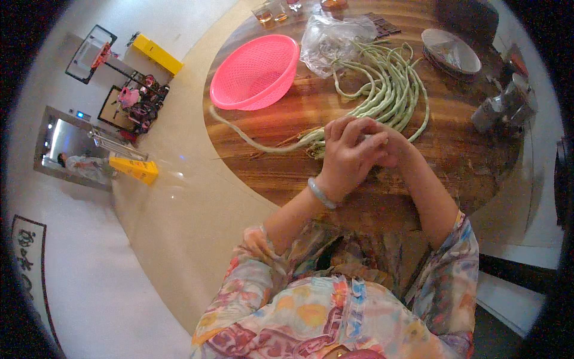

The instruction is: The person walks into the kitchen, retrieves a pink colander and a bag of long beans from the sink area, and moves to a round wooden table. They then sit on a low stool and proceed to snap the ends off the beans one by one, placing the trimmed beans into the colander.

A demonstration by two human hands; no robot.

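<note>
Both hands meet over the near part of a pile of long green beans [390,94] on the round wooden table. My left hand [352,150], with a pale bangle on its wrist, overlaps my right hand [388,143]. Their fingers are bent against each other, and a small pale green bit shows between them; how each hand grips is hidden. One long bean [255,143] curves out to the left from bean ends beside my left hand. A pink plastic mesh basket [255,74] stands at the left, tilted in this view, and a clear plastic bag [332,40] lies behind the beans.
Glasses with amber liquid [265,17] stand at the table's far edge. A dark slatted mat [383,24] lies near the bag. Stacked white plates [450,51] and clear glassware [506,107] are at the right. A yellow floor sign [134,170] stands away on the floor.
</note>
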